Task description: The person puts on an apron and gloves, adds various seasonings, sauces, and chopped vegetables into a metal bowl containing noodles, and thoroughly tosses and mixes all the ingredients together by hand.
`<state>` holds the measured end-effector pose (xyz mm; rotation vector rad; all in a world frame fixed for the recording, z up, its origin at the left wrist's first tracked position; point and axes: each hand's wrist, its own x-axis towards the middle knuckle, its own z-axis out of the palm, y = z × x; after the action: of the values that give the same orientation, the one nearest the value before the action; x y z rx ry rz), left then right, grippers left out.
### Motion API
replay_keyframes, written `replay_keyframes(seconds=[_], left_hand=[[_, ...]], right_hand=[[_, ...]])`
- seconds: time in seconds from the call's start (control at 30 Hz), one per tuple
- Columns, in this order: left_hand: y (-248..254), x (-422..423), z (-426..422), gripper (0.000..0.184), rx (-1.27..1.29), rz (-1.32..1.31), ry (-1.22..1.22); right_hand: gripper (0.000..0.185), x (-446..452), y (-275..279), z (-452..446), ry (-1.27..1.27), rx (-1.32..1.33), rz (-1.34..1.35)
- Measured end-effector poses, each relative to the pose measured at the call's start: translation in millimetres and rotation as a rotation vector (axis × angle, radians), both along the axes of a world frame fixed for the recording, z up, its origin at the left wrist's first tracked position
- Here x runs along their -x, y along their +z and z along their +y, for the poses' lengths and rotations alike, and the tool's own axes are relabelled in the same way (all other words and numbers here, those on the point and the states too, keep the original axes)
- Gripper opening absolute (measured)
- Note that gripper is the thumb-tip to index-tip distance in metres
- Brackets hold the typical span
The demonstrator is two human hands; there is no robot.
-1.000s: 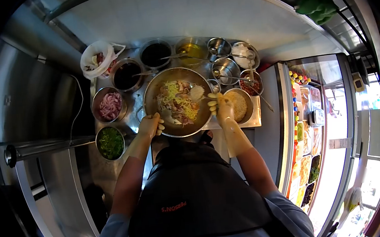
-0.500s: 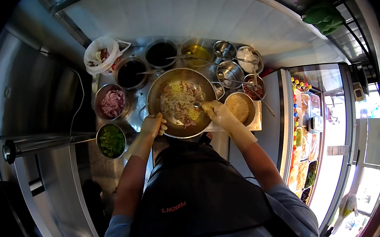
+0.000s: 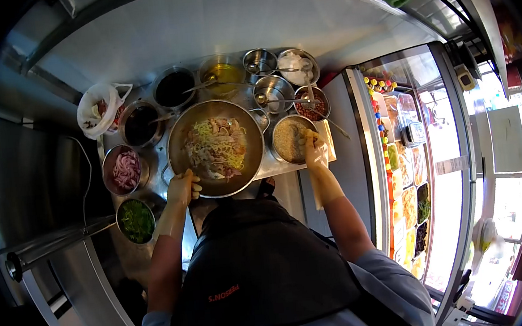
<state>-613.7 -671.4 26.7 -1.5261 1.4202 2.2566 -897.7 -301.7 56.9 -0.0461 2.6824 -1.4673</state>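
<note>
A wide metal pan (image 3: 173, 142) stands on the steel counter, holding a pile of sliced pale food with yellow shreds (image 3: 216, 145). My left hand (image 3: 182, 187), in a thin translucent glove, is closed at the pan's near left rim. Right of the pan is a metal bowl of tan, grainy powder (image 3: 285, 139). Over this bowl's right side my gloved right hand (image 3: 314, 149) is closed on a metal spoon (image 3: 299, 140), whose bowl end dips at the powder and is partly hidden.
Bowls of sliced red onion (image 3: 126, 171) and chopped greens (image 3: 136, 221) sit left. Behind stand dark liquids (image 3: 174, 87), yellow oil (image 3: 223, 74), white powder (image 3: 294, 64), red flakes (image 3: 312, 105) and a bag-lined tub (image 3: 98, 112). A glass display case (image 3: 408, 175) borders the right.
My right hand has moved right with the spoon, from over the pan to the bowl of tan powder. My left hand stays at the pan rim. The camera view has shifted.
</note>
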Motion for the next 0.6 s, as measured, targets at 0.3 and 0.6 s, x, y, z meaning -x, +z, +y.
replay_keyframes(seconds=[0.3, 0.6], left_hand=[[4, 0, 3, 0.040, 0.023, -0.002, 0.007], [11, 1, 1, 0.044, -0.026, -0.028, -0.001]], right_hand=[[0.040, 6, 13, 2, -0.301, 0.632, -0.385], [0.036, -63, 25, -131, 0.376, 0.530, -0.411]])
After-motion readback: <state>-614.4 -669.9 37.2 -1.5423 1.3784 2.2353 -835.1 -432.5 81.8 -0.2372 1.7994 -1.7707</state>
